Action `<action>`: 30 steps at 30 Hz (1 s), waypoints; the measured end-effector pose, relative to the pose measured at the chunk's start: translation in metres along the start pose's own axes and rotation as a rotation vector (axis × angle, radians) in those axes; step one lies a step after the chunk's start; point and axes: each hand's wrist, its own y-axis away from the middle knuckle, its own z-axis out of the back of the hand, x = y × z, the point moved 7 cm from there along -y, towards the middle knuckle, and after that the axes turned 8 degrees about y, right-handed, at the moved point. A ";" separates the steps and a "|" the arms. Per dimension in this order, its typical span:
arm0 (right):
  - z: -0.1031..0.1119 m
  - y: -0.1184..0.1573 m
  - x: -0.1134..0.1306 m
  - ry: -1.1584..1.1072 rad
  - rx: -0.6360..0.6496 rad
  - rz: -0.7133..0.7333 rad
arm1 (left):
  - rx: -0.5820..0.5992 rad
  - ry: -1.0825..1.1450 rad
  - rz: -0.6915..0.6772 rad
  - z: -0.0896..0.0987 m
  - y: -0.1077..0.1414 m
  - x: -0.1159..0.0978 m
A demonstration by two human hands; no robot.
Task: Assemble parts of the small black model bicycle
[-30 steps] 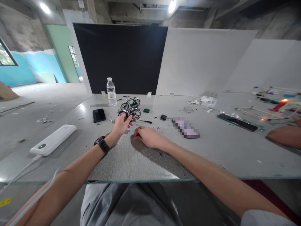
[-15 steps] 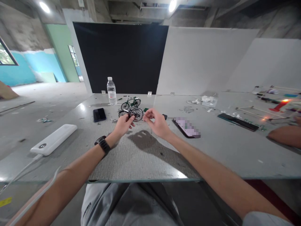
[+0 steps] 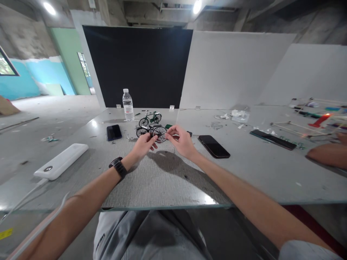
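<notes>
Black toy bicycle [image 3: 144, 132]: upright, over the left half of the tabletop [image 3: 151, 191], well back from the near edge; whether it is lifted a little, I cannot tell.
Wheel [image 3: 160, 134]: its spoked face is turned to the person, between the two hands.
Left hand [image 3: 141, 145]: thumb and fingers pinch the bicycle low, beside this wheel.
Right hand [image 3: 183, 143]: thumb and forefinger drawn together at the wheel's right rim; if something is pinched there, I cannot tell.
Good hold: firm at the left, light at the right, I think; pressing on thin spokes may bend them.
Good angle: wheel upright, fingertips by the rim, so the view of the hub is free.
Green toy bicycle [image 3: 154, 118]: just behind, toward the far edge; better not to bump it.
</notes>
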 end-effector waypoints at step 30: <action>-0.009 0.003 0.012 0.025 0.162 0.058 | 0.027 0.039 0.007 -0.002 0.002 -0.003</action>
